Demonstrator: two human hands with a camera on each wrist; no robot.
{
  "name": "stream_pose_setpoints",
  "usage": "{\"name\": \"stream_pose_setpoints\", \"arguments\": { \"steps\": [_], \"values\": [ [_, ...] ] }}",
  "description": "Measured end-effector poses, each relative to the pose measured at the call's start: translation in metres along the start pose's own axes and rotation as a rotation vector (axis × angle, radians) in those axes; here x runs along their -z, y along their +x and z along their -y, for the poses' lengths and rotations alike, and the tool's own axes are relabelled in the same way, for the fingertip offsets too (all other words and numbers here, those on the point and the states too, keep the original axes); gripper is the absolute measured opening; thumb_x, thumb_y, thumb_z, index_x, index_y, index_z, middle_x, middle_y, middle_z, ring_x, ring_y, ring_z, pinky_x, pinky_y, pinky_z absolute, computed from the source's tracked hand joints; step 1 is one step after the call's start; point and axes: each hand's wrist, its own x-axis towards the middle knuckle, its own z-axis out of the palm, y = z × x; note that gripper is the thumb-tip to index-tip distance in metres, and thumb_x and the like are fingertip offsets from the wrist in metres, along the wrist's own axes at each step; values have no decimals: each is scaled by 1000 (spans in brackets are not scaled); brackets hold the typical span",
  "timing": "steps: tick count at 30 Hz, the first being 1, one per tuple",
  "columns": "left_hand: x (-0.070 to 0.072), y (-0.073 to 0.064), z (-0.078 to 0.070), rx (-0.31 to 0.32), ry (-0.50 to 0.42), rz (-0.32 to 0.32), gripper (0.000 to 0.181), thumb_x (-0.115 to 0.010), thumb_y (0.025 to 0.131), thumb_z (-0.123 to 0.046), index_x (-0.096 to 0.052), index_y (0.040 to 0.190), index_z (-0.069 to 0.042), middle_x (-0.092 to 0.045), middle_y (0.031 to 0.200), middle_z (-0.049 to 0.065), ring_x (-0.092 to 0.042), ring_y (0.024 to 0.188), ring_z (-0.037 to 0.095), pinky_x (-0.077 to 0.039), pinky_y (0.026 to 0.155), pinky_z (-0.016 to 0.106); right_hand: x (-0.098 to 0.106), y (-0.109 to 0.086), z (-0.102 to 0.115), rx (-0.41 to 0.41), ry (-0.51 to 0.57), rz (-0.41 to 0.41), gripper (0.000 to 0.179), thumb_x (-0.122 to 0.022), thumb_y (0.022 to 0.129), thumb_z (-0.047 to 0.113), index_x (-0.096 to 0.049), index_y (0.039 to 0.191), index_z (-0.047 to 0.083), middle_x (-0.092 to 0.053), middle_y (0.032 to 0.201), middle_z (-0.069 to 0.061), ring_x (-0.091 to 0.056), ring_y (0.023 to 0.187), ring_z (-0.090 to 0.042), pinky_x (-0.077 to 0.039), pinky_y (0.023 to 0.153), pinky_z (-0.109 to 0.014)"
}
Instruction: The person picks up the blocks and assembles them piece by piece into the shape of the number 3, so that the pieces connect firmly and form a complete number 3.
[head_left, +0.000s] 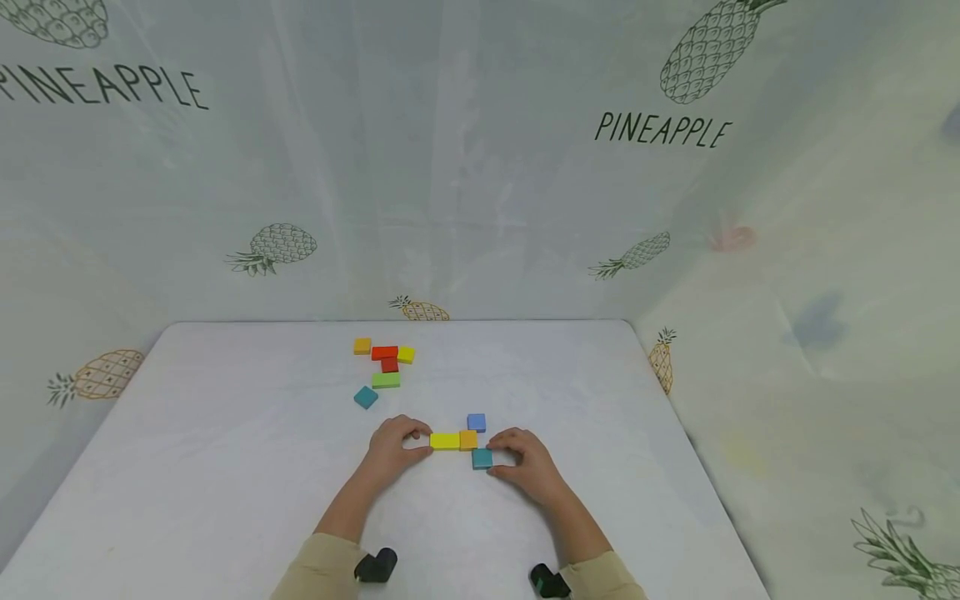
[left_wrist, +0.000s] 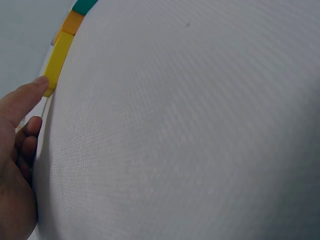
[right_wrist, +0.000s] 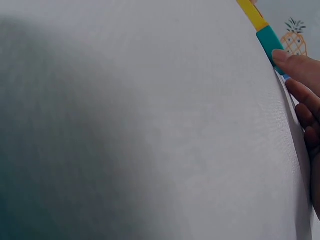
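Note:
My left hand (head_left: pixel 395 443) pinches the left end of a long yellow block (head_left: pixel 445 442) between thumb and forefinger; the left wrist view shows the thumb against the side of that yellow block (left_wrist: pixel 59 57). Against its right end sits an orange block (head_left: pixel 468 440). A teal block (head_left: pixel 482 459) lies just in front and to the right of the orange one, and my right hand (head_left: pixel 528 464) pinches its right end. In the right wrist view the thumb presses on the teal block (right_wrist: pixel 270 45). Behind the orange block is a blue block (head_left: pixel 476 422).
Farther back on the white table (head_left: pixel 225 467) is a loose group: an orange block (head_left: pixel 362 346), a red bar (head_left: pixel 385 353), a yellow block (head_left: pixel 407 355), a smaller red block (head_left: pixel 390 365), a green bar (head_left: pixel 386 381) and a turned teal block (head_left: pixel 366 397). A pineapple-print curtain (head_left: pixel 480 167) hangs behind.

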Motion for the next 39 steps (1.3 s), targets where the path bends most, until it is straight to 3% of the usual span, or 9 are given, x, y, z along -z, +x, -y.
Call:
{"name": "stream_pose_setpoints", "arguments": {
  "steps": [39],
  "values": [
    [-2,0,0,14,21,-17,30,-80,81,-21,-69,110,-20,-56,88,-8,-49,91,17,-45,85,37,1,-2,4,-36,12,13,34,-82,79,23,-71,111,23,-63,114,12,-53,111,-16,-42,98,-41]
  ]
}}
